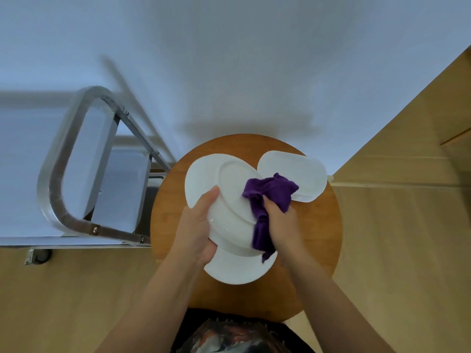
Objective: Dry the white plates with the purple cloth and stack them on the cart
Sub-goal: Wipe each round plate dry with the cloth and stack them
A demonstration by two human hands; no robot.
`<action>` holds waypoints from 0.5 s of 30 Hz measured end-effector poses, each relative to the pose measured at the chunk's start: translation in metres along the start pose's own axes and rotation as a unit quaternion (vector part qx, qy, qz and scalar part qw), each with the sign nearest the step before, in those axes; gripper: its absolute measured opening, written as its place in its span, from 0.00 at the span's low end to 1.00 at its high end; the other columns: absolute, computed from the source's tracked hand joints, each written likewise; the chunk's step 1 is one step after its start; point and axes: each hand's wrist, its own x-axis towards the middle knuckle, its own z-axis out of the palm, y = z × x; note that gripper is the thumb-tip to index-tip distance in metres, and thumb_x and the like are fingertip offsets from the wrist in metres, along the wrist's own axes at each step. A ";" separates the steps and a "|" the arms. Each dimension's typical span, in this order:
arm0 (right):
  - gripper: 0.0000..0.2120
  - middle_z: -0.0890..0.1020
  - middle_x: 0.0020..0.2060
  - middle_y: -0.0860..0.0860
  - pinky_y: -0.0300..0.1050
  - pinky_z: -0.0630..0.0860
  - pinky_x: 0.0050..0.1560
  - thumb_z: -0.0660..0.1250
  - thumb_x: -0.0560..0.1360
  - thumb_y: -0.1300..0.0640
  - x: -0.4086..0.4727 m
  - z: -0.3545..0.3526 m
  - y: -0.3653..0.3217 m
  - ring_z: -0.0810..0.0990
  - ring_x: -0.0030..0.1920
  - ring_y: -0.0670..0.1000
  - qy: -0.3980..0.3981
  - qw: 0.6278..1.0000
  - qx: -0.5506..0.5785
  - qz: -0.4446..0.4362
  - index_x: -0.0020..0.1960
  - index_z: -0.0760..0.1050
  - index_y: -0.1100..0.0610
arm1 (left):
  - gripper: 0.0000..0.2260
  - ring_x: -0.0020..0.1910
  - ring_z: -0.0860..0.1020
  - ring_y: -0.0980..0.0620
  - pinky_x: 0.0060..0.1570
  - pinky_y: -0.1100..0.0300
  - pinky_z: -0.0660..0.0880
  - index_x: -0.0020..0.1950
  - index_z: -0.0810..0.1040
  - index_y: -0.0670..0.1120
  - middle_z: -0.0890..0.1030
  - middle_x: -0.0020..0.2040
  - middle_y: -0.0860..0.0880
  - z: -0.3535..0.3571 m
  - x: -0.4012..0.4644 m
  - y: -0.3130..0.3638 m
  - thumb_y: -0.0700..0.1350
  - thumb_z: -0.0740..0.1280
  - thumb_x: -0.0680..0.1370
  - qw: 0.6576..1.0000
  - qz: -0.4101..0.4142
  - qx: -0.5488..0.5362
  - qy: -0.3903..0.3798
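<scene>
step: drying is in hand, judging by the cloth laid on a lifted plate; nothing shows on the cart yet.
left hand: the left hand (201, 225) grips the held plate (229, 200) by its left rim, thumb across the upper face and fingers curled beneath, tilting it up off the round wooden table (318, 238).
right hand: the right hand (277, 215) is bunched round the purple cloth (267, 197) and presses it against the right side of the held plate; a tail of cloth hangs down past the plate's near rim.
held plate: white, oval, above the middle of the table, overlapping the plates beneath it.
other plates: a round plate (237, 271) lies flat at the near edge of the table, partly under the held one; an oblong plate (288, 169) lies at the far right edge, just beside the cloth; a white rim shows at the far left behind the held plate, and i cannot tell if it belongs to a further plate.
cart: the cart (63, 159), with a metal handle frame, stands to the left of the table, close to its left edge; its top surface shows pale and bare where visible.
next move: probably finish wiping both faces, then carry the plate left and set it down flat on the cart, keeping the left grip firm since a wet rim may slip.
</scene>
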 end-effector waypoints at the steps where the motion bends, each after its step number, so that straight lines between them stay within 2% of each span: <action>1: 0.25 0.77 0.57 0.51 0.44 0.75 0.50 0.64 0.75 0.44 -0.005 0.007 0.006 0.77 0.54 0.51 0.014 0.999 0.031 0.016 0.68 0.66 0.53 | 0.03 0.48 0.80 0.45 0.51 0.45 0.77 0.48 0.75 0.53 0.82 0.45 0.48 0.005 0.000 -0.004 0.44 0.65 0.77 1.000 0.010 0.006 0.003; 3: 0.27 0.75 0.60 0.51 0.50 0.76 0.56 0.62 0.76 0.42 -0.016 0.022 0.014 0.77 0.56 0.53 0.031 0.993 0.096 0.057 0.71 0.62 0.51 | 0.04 0.45 0.80 0.48 0.47 0.49 0.79 0.46 0.74 0.53 0.81 0.44 0.49 0.014 0.000 -0.010 0.43 0.66 0.77 0.999 0.033 0.035 0.007; 5: 0.27 0.75 0.60 0.51 0.48 0.78 0.54 0.60 0.76 0.40 -0.026 0.026 0.017 0.77 0.56 0.53 0.035 0.991 0.115 0.054 0.70 0.62 0.50 | 0.06 0.46 0.79 0.49 0.46 0.51 0.79 0.46 0.72 0.55 0.79 0.46 0.49 0.016 0.003 -0.008 0.44 0.67 0.76 0.996 0.048 0.072 0.006; 6: 0.27 0.76 0.60 0.51 0.44 0.79 0.52 0.61 0.76 0.41 -0.030 0.022 0.015 0.78 0.55 0.52 0.013 0.995 0.096 0.033 0.70 0.62 0.51 | 0.07 0.49 0.78 0.47 0.48 0.49 0.79 0.48 0.72 0.56 0.79 0.49 0.48 0.014 0.005 -0.005 0.45 0.67 0.75 0.995 0.053 0.084 0.002; 7: 0.25 0.77 0.58 0.52 0.40 0.79 0.48 0.62 0.76 0.43 -0.033 0.015 0.012 0.79 0.54 0.50 -0.026 0.997 0.071 0.013 0.69 0.64 0.52 | 0.10 0.53 0.78 0.45 0.52 0.46 0.78 0.52 0.72 0.56 0.79 0.52 0.47 0.010 0.007 0.000 0.47 0.68 0.73 0.995 0.054 0.089 -0.009; 9: 0.12 0.80 0.49 0.52 0.34 0.77 0.40 0.64 0.77 0.52 -0.037 -0.008 0.003 0.81 0.45 0.47 -0.092 0.996 0.012 -0.010 0.59 0.71 0.54 | 0.21 0.58 0.77 0.42 0.55 0.43 0.76 0.61 0.71 0.53 0.78 0.58 0.45 -0.003 0.010 0.013 0.50 0.69 0.69 0.993 0.050 0.103 -0.032; 11: 0.03 0.80 0.41 0.54 0.40 0.77 0.40 0.65 0.76 0.58 -0.035 -0.028 -0.014 0.80 0.40 0.50 -0.081 0.997 0.003 -0.002 0.50 0.73 0.54 | 0.29 0.59 0.77 0.42 0.54 0.44 0.78 0.68 0.70 0.49 0.78 0.60 0.44 -0.018 0.013 0.020 0.52 0.72 0.69 0.990 0.050 0.121 -0.049; 13: 0.06 0.79 0.41 0.53 0.45 0.77 0.42 0.66 0.75 0.59 -0.023 -0.035 -0.031 0.79 0.41 0.52 -0.019 0.999 0.015 -0.035 0.47 0.71 0.50 | 0.27 0.58 0.78 0.43 0.52 0.45 0.79 0.68 0.70 0.50 0.80 0.58 0.45 -0.024 0.012 0.019 0.51 0.71 0.70 0.986 0.048 0.138 -0.082; 15: 0.06 0.79 0.41 0.51 0.45 0.78 0.43 0.68 0.74 0.56 -0.009 -0.021 -0.048 0.79 0.42 0.51 -0.013 0.995 0.029 -0.098 0.47 0.72 0.49 | 0.20 0.56 0.80 0.44 0.52 0.46 0.79 0.63 0.74 0.53 0.82 0.55 0.47 -0.019 0.006 0.014 0.49 0.70 0.71 0.979 0.039 0.163 -0.115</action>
